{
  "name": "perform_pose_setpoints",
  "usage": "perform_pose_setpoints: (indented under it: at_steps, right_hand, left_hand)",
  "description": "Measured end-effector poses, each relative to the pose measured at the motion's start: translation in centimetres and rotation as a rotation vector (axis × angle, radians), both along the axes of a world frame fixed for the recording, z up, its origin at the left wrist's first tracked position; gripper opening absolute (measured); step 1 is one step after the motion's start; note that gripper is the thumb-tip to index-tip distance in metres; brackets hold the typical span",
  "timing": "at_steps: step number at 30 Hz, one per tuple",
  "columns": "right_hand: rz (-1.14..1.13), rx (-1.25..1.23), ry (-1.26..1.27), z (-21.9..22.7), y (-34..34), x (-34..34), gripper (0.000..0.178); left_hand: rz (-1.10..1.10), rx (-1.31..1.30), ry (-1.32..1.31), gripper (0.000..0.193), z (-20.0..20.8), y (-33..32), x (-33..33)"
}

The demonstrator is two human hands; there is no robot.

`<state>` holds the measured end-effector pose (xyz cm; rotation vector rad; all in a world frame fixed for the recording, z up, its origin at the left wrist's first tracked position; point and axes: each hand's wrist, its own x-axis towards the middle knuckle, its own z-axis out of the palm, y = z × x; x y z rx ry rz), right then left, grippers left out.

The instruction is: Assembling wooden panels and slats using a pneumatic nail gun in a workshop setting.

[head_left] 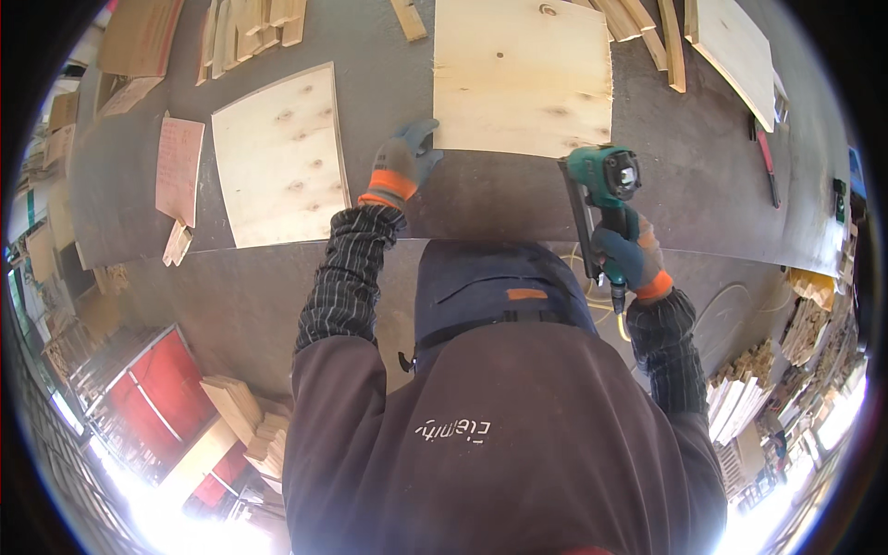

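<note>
A square plywood panel (523,83) with a few knots lies on the dark worktable (499,190) ahead of me. At its near left corner is my left hand (405,165) in a grey-blue and orange glove. Thumb and fingers are apart in a curve, with the fingertips at the panel's edge; whether they touch it is hard to make out. My right hand (634,254), gloved the same way, is wrapped round the handle of a green and black air nail gun (601,180). The gun's nose points toward the panel's near right corner, and a yellow hose hangs from its grip.
Another plywood panel (282,157) lies left, beside a pinkish board (179,171). Wooden strips (250,28) sit at the far left, more strips (647,37) at the far right. A pale panel (735,55) and a red-handled tool (768,166) lie right. The yellow hose (726,301) trails below.
</note>
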<state>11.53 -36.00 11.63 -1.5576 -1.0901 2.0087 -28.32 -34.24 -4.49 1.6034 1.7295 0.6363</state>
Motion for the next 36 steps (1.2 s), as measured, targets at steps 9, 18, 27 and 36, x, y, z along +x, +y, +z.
perform_pose_setpoints:
  at_steps: [9,18,27,36]
  right_hand:
    - [0.241,0.04,-0.085,-2.1,2.7,-6.7,0.041]
    - [0.327,0.018,-0.13,-3.1,4.4,-12.6,0.05]
    - [0.385,-0.014,-0.133,-5.2,5.1,-14.4,0.055]
    - [0.365,0.003,-0.158,-3.6,4.9,-12.2,0.052]
  left_hand:
    - [-0.05,0.088,-0.189,0.048,-3.5,0.3,-1.5]
    - [-0.139,0.086,-0.117,0.044,-1.3,1.0,-1.6]
    - [-0.133,0.218,-0.117,0.038,-2.9,0.7,-1.6]
    - [-0.107,0.241,-0.106,0.037,-2.1,0.5,-1.5]
